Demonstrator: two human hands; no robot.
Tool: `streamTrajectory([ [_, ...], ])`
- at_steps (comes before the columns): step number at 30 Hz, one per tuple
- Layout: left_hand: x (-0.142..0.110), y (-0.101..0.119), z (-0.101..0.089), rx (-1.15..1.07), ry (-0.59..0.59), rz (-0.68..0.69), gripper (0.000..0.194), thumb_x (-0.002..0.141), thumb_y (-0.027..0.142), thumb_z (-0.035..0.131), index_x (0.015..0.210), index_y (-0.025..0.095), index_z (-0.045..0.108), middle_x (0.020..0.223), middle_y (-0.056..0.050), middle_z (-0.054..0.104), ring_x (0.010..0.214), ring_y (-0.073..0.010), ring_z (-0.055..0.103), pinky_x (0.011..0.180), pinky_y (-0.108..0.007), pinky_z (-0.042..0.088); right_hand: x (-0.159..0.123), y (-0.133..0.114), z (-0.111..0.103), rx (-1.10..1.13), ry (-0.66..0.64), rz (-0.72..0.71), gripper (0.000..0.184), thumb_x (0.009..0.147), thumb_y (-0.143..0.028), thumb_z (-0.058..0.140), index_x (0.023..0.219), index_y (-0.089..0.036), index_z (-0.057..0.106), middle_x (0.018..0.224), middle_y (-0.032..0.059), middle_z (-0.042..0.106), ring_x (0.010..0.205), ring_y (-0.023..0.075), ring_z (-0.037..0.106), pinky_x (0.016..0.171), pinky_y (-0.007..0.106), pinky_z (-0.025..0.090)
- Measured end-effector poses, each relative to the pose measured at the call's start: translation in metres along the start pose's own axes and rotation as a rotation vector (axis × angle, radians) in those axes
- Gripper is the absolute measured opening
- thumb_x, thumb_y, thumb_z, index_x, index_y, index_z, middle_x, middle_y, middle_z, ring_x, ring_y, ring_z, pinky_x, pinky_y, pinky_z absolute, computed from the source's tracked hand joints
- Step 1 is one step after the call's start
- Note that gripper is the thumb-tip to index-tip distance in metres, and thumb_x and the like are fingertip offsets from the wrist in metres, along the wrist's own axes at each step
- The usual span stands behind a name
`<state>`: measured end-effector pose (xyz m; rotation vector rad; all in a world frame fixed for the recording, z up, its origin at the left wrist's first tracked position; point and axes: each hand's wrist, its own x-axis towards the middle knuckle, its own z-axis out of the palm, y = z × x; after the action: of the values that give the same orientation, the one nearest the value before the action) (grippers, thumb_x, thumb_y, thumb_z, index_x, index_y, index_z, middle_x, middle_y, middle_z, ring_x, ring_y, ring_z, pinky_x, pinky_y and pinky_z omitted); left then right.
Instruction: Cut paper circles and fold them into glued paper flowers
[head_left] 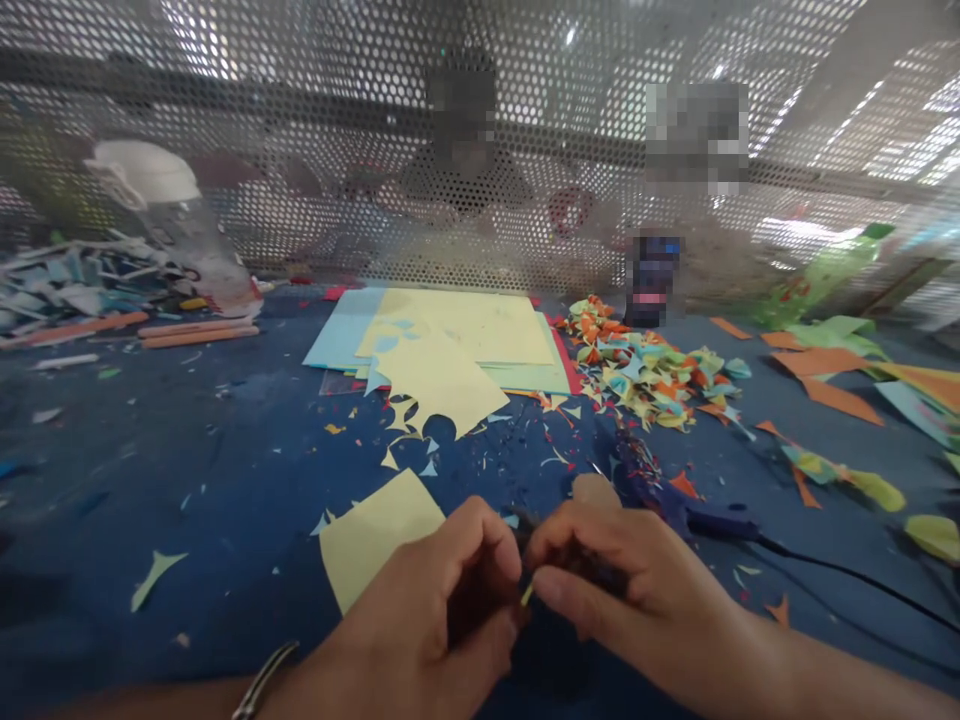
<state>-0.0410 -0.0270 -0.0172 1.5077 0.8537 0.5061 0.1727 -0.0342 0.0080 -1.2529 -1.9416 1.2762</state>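
Both hands are found raised at the near side of the blue tabletop, fingertips nearly meeting. The left hand is curled, with thumb and forefinger set narrowly apart; a metal bracelet is worn at its wrist. The right hand is closed to a narrow pinch, and a small yellow paper piece is seen at its thumb tip, between the two hands. Whether the piece is also gripped by the left hand cannot be told.

A yellow paper square is partly covered by the left hand. Beyond it, a cut yellow sheet with curved notches is laid over stacked coloured paper, and scraps are scattered around. To the right of the stack, a heap of small folded paper pieces is noted in orange, green, yellow and blue. A dark corded tool is laid beyond the right hand, its cable run toward the right edge. Orange paper strips are spread at far right. A white-capped bottle is stood at far left, beside pinkish sticks. The rear is bounded by a perforated panel, through which people are dimly seen.
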Motion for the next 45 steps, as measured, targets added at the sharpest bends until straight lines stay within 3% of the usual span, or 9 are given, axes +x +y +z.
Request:
streamTrajectory([
  [6, 0.006, 0.005, 0.003, -0.014, 0.069, 0.042, 0.012, 0.092, 0.025, 0.056, 0.088, 0.023, 0.045, 0.072, 0.005, 0.052, 0.062, -0.0110, 0.049, 0.055, -0.023, 0.038, -0.003, 0.000, 0.000, 0.007, -0.028, 0.008, 0.023, 0.098, -0.039, 0.056, 0.092, -0.018, 0.066, 0.071, -0.0023, 0.057, 0.056, 0.0073, 0.053, 0.051, 0.019, 0.040],
  [11, 0.006, 0.007, 0.005, 0.008, 0.098, 0.057, 0.007, 0.094, 0.026, 0.053, 0.092, 0.022, 0.047, 0.075, 0.003, 0.055, 0.067, -0.0121, 0.053, 0.058, -0.024, 0.040, -0.001, 0.001, -0.001, -0.030, -0.002, 0.000, 0.025, 0.097, -0.039, 0.056, 0.087, -0.018, 0.065, 0.067, -0.0022, 0.058, 0.054, 0.0081, 0.055, 0.051, 0.020, 0.042],
  [21, 0.000, 0.012, 0.008, -0.007, 0.062, 0.084, 0.009, 0.093, 0.019, 0.054, 0.096, 0.023, 0.046, 0.082, 0.003, 0.055, 0.071, -0.0119, 0.056, 0.062, -0.026, 0.043, -0.001, -0.001, -0.002, -0.177, 0.084, -0.111, 0.026, 0.096, -0.035, 0.057, 0.077, -0.018, 0.061, 0.054, -0.0045, 0.056, 0.048, 0.0090, 0.053, 0.052, 0.022, 0.041],
  [26, -0.001, 0.014, 0.009, 0.004, 0.048, 0.132, 0.010, 0.094, 0.020, 0.054, 0.098, 0.023, 0.045, 0.084, 0.003, 0.055, 0.073, -0.0122, 0.054, 0.064, -0.026, 0.044, -0.004, -0.004, -0.001, -0.230, 0.125, -0.140, 0.027, 0.096, -0.034, 0.056, 0.075, -0.019, 0.060, 0.059, -0.0031, 0.058, 0.050, 0.0088, 0.053, 0.054, 0.023, 0.043],
  [34, 0.004, 0.018, 0.009, 0.013, 0.136, 0.171, 0.016, 0.094, 0.030, 0.061, 0.099, 0.023, 0.048, 0.088, 0.002, 0.057, 0.076, -0.0123, 0.055, 0.067, -0.026, 0.045, -0.004, 0.000, 0.000, -0.220, 0.138, -0.129, 0.027, 0.097, -0.037, 0.055, 0.081, -0.017, 0.064, 0.071, -0.0003, 0.060, 0.054, 0.0080, 0.055, 0.052, 0.021, 0.044],
  [39, 0.010, 0.023, 0.012, -0.037, 0.178, 0.137, 0.021, 0.088, 0.027, 0.067, 0.095, 0.021, 0.048, 0.073, 0.006, 0.055, 0.066, -0.0103, 0.051, 0.061, -0.023, 0.041, -0.004, 0.002, 0.000, -0.155, 0.160, -0.093, 0.025, 0.097, -0.036, 0.057, 0.082, -0.018, 0.063, 0.068, -0.0022, 0.059, 0.051, 0.0073, 0.055, 0.051, 0.020, 0.044],
  [45, 0.014, 0.022, 0.014, -0.184, 0.130, 0.039, 0.025, 0.084, 0.022, 0.070, 0.095, 0.021, 0.048, 0.072, 0.004, 0.065, 0.069, -0.0120, 0.063, 0.062, -0.022, 0.045, -0.003, 0.001, -0.005, -0.058, 0.231, -0.087, 0.022, 0.095, -0.036, 0.061, 0.083, -0.017, 0.064, 0.068, -0.0028, 0.060, 0.049, 0.0062, 0.056, 0.048, 0.018, 0.045],
])
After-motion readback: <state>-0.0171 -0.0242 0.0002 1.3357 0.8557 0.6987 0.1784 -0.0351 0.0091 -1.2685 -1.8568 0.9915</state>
